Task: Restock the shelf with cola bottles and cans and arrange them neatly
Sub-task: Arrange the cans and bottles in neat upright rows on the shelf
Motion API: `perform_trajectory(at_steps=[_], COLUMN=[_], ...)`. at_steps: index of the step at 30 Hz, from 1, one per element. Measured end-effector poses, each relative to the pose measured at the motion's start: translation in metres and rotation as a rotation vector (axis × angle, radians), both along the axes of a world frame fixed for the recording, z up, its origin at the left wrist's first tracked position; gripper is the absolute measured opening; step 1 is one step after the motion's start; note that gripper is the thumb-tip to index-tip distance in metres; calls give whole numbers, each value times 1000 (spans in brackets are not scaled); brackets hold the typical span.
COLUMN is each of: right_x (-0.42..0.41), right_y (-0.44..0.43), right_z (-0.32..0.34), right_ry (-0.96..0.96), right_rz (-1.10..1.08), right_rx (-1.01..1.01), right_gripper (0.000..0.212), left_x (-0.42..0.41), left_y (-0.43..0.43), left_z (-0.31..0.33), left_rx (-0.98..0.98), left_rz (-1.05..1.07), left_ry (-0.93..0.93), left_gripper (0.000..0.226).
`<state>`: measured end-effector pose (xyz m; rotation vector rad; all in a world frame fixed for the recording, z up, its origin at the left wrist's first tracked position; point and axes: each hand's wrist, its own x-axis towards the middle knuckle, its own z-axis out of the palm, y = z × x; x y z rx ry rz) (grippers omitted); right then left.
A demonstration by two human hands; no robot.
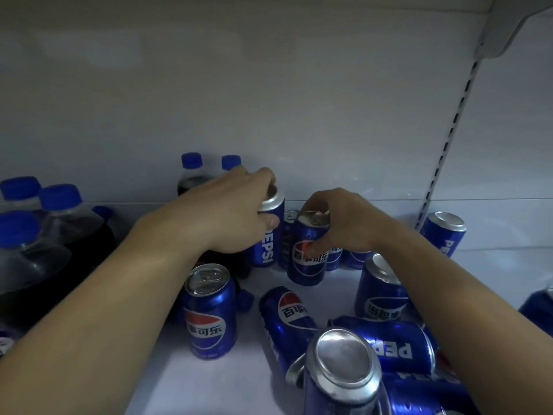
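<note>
My left hand [233, 214] grips the top of an upright blue cola can [267, 244] near the back of the white shelf [167, 384]. Just to its right, my right hand [344, 220] pinches the rim of a second blue can [308, 259], which stands slightly tilted. Behind these two cans stand several more. Another can [209, 313] stands upright near my left forearm. Several cans lie tipped in a pile at the front right, among them one on its side [287, 322] and one upside down [344, 372].
Dark cola bottles with blue caps [57, 202] crowd the left side, and two smaller bottles [191, 172] stand at the back wall. One can [444, 235] stands upside down by the slotted upright rail [449, 139] on the right. An upper-shelf bracket [505, 28] juts out at top right.
</note>
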<state>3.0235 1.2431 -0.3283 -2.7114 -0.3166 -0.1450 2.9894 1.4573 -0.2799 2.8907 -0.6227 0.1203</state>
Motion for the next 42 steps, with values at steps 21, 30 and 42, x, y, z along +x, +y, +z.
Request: perform_trajectory(at_steps=[21,30,42], right_x=[-5,-34,-37], right_y=[21,0,-23], right_z=[-21,33,55], right_ry=[-54,-131,-361], right_rz=[17,331,148], right_rx=[-56,599,671], right_gripper=[98,79,51], left_x=[5,3,-1], left_y=[11,-6,-31], left_z=[7,7,-21], left_rx=[-226,-1344,-1361], left_rz=[16,76,-117], left_ry=[-17,432,731], left_gripper=[53,35,35])
